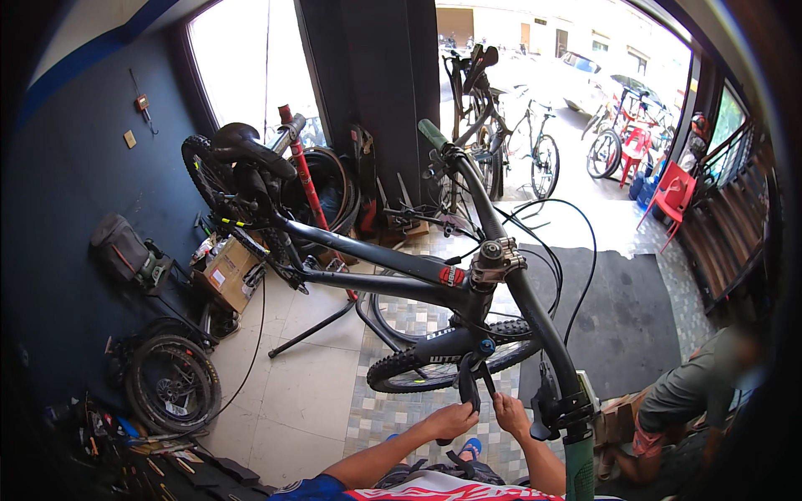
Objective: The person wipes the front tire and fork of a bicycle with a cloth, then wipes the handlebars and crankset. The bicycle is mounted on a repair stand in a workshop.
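Observation:
A black mountain bike frame point(376, 260) is held on a red-and-black repair stand point(306, 175), its handlebar point(543, 327) reaching toward me. My left hand point(451, 420) is closed round a long dark piece point(468, 386) below the fork, near a blue round knob point(487, 345). Close beside it, my right hand point(510, 413) pinches the lower end of a thin dark piece point(491, 384). Their kind and whether the two join cannot be made out. The knobby front wheel point(401, 371) lies just beyond my hands. Green grips point(433, 134) cap the handlebar, and loose black cables point(585, 242) loop off it.
A crouching person point(681, 401) is at the lower right beside a cardboard box point(616, 422). A loose wheel point(173, 384), tools point(159, 459) and a carton point(231, 271) lie on the left. Ahead are a black mat point(614, 317), red chairs point(671, 194) and parked bicycles point(543, 159).

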### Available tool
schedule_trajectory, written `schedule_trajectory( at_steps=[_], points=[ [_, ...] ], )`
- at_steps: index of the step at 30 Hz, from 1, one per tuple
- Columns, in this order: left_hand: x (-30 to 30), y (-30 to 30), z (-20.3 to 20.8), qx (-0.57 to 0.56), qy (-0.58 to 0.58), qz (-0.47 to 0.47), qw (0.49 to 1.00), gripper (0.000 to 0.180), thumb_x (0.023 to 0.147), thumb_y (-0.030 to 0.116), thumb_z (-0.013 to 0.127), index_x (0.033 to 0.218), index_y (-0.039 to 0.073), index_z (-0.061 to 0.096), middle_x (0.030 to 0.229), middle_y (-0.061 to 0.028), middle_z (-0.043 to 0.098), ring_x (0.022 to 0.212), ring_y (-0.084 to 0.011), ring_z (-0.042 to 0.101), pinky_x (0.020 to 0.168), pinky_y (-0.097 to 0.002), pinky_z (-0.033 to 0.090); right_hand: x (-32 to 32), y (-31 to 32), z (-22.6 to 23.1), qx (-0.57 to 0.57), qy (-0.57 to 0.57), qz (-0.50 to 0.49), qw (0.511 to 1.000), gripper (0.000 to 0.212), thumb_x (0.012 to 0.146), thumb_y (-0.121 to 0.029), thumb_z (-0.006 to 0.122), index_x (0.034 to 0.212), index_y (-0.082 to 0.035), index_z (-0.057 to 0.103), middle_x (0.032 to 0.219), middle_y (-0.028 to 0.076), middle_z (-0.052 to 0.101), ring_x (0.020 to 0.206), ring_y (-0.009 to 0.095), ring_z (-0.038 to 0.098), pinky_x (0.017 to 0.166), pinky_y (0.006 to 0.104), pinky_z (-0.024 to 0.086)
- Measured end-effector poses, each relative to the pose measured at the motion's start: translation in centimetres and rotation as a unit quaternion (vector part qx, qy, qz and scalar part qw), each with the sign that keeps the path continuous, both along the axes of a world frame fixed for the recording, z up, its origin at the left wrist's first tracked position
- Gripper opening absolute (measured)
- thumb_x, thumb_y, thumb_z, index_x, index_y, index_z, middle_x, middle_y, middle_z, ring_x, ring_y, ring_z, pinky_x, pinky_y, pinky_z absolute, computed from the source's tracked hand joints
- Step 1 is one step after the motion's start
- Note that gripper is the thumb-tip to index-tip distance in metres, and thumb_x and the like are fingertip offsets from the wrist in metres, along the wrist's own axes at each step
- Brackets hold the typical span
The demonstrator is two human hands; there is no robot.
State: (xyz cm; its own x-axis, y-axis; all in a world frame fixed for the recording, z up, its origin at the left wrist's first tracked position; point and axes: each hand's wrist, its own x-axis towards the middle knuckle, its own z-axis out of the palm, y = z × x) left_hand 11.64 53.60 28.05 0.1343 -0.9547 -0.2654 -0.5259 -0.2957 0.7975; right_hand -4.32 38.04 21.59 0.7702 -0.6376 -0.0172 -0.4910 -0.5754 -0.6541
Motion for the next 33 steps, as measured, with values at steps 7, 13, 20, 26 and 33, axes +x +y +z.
schedule_trajectory(
  at_steps=[7,13,20,26,33],
  points=[
    [2.1,-2.8,-1.8,-0.071,0.018,0.197,0.978,0.033,0.099,0.031,0.052,0.107,-0.002,0.049,0.083,-0.0354,0.066,0.084,-0.0541,0.065,0.077,-0.0639,0.048,-6.8,4.9,-2.0,0.041,-0.014,0.031,0.999,0.032,0.106,-0.025,0.045,0.09,-0.003,0.06,0.077,0.025,0.063,0.075,0.049,0.061,0.064,0.0574,0.044],
    [3.7,-3.9,-3.6,-0.051,-0.032,0.19,0.98,0.034,0.099,0.031,0.05,0.111,-0.001,0.045,0.083,-0.0372,0.065,0.082,-0.0554,0.064,0.076,-0.0644,0.049,-10.8,3.8,-4.8,0.006,0.009,0.023,1.0,0.033,0.106,-0.029,0.044,0.09,-0.006,0.062,0.075,0.025,0.063,0.074,0.048,0.062,0.063,0.0583,0.045],
    [-2.5,0.3,-2.4,-0.1,-0.113,-0.055,0.987,0.031,0.1,0.024,0.048,0.108,-0.005,0.052,0.078,-0.0316,0.062,0.075,-0.049,0.067,0.07,-0.0564,0.054,-2.6,-2.6,-3.8,-0.265,-0.109,0.15,0.946,0.012,0.1,-0.013,0.054,0.103,-0.003,0.059,0.081,0.018,0.062,0.068,0.042,0.061,0.055,0.054,0.043],
    [-6.7,3.1,1.5,-0.027,0.076,-0.006,0.997,0.031,0.101,0.027,0.049,0.108,-0.003,0.056,0.084,-0.0318,0.065,0.083,-0.0492,0.066,0.071,-0.0594,0.051,5.0,-2.9,-0.3,-0.027,-0.092,0.076,0.992,0.023,0.106,-0.023,0.048,0.097,-0.004,0.057,0.081,0.027,0.062,0.078,0.051,0.058,0.064,0.0585,0.042],
    [3.0,-0.4,-1.3,-0.019,-0.041,0.203,0.978,0.035,0.099,0.03,0.05,0.114,-0.001,0.047,0.082,-0.0365,0.065,0.081,-0.0554,0.064,0.074,-0.0638,0.05,-5.2,5.0,-5.7,0.048,-0.005,0.072,0.996,0.029,0.107,-0.024,0.044,0.095,-0.002,0.06,0.081,0.028,0.062,0.077,0.052,0.059,0.065,0.0605,0.043]
  ],
)
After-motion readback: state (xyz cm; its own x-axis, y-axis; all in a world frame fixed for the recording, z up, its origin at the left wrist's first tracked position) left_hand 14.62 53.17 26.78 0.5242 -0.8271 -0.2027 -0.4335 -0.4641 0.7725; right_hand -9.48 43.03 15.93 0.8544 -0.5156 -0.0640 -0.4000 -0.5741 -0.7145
